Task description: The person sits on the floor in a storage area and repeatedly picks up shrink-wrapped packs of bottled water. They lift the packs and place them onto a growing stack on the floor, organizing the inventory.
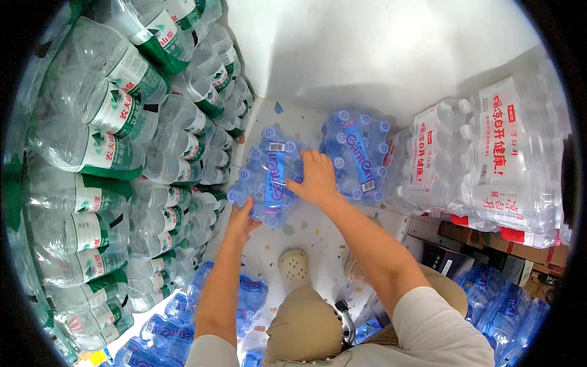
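Before me on the speckled floor is a shrink-wrapped pack of blue-capped water bottles (253, 167), its blue label strip facing up. My left hand (240, 222) grips its near left corner, with the fingertips partly hidden by the plastic. Across the pack, my right hand (316, 179) holds the right edge, thumb towards the label and fingers over the side. Close to the right of that hand sits a second, similar blue pack (335, 133), slightly tilted in direction against the first. A narrow gap at the far end parts the two packs.
Stacked packs of green-labelled water bottles (110, 151) wall the left side. A white wall (385, 50) closes the far side. White-labelled bottle packs (424, 156) stand at right, near cardboard boxes (518, 252). More blue packs lie behind me at left (167, 330) and right (495, 298).
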The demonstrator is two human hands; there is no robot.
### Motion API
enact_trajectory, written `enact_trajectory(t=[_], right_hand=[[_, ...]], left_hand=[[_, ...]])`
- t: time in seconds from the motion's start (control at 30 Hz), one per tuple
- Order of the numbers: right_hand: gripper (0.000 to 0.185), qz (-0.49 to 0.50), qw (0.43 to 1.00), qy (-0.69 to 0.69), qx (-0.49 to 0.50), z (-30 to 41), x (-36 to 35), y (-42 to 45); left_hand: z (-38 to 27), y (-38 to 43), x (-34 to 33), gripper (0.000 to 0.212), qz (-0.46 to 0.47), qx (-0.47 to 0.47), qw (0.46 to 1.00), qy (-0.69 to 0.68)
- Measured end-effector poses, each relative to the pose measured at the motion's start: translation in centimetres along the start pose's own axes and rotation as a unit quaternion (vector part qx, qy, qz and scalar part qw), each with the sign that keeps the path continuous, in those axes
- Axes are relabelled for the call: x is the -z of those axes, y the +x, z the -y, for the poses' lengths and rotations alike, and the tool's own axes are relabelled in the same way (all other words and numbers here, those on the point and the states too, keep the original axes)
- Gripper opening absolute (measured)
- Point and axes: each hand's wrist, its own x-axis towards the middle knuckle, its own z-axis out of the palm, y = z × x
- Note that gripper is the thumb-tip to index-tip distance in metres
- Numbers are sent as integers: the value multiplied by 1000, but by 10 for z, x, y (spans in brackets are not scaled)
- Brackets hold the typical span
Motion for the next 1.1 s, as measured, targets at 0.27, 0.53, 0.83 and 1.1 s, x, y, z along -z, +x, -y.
enact_trajectory(t=[0.27,0.53,0.83,1.1], right_hand=[[66,62,990,115,55,-26,-20,23],[85,-44,922,329,-198,0,-51,-75],[91,95,849,443,-271,14,-76,-52],[60,208,962,147,-102,-20,17,29]], left_hand=[[39,-45,-38,95,-189,-74,977,-65],[36,-35,7,84,-329,-323,829,316],[34,-10,-5,68,-228,-389,822,348],[56,-26,-47,97,-158,-322,882,306]])
